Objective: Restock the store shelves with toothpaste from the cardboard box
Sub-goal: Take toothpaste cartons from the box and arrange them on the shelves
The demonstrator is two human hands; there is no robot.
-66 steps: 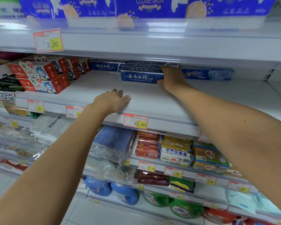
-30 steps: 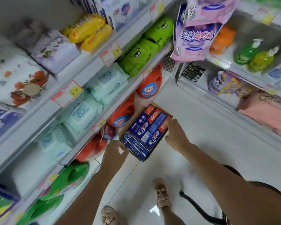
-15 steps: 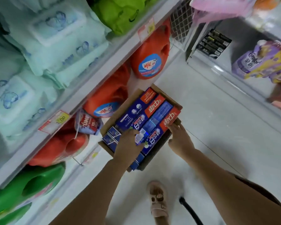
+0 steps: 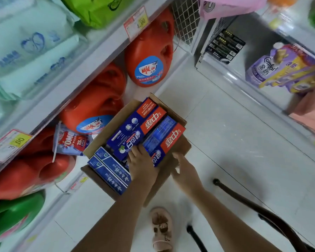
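Down on the floor tiles point(image 4: 235, 135) beside the bottom shelf sits our cardboard box point(image 4: 102, 140), open at the top and packed with toothpaste boxes. Our left hand point(image 4: 141, 165) lies palm-down inside it, fingers spread loosely over the near ends of the blue-and-red toothpaste cartons point(image 4: 153, 128); we cannot tell whether it has closed around one. Our right hand point(image 4: 185, 170) rests against the box's near right wall, fingers slightly curled, gripping nothing that we can make out. Two slimmer dark-blue toothpaste cartons point(image 4: 109, 170) lie along the box's left side. Just beyond the box, orange detergent jugs point(image 4: 149, 57) stand under the shelf. Our sandalled foot point(image 4: 161, 230) is planted near the box.
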